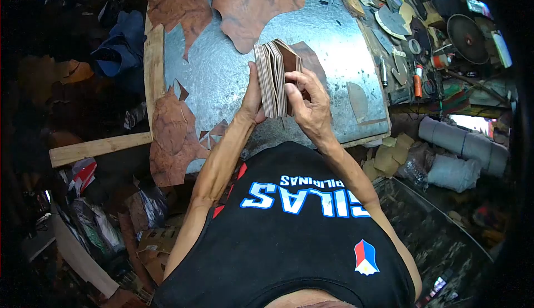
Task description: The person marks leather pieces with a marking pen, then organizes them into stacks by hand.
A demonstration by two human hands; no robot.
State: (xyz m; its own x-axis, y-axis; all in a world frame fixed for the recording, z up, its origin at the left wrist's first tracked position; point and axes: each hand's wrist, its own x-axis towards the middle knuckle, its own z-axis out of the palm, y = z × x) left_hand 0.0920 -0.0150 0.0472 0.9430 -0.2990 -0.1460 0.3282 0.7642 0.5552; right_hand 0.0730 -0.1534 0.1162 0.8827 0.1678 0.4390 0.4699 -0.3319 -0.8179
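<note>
A thick stack of cut brown leather pieces (269,80) stands on edge between my hands, above the metal-topped table (222,88). My left hand (253,96) grips the stack from its left side and underneath, its thumb upright along the outer piece. At the right side, my right hand (309,99) has its fingers and thumb bent against the last pieces, where a gap shows between the leaves. Part of its fingertips is hidden behind the leather. Another brown piece (312,60) lies on the metal just behind my right hand.
Large brown leather sheets (256,7) lie at the table's back, and leather scraps (172,135) hang over its left edge. A wooden bar (100,148) juts out left. On the right are an orange tube (418,81), a round dark disc (467,39) and wrapped rolls (461,144).
</note>
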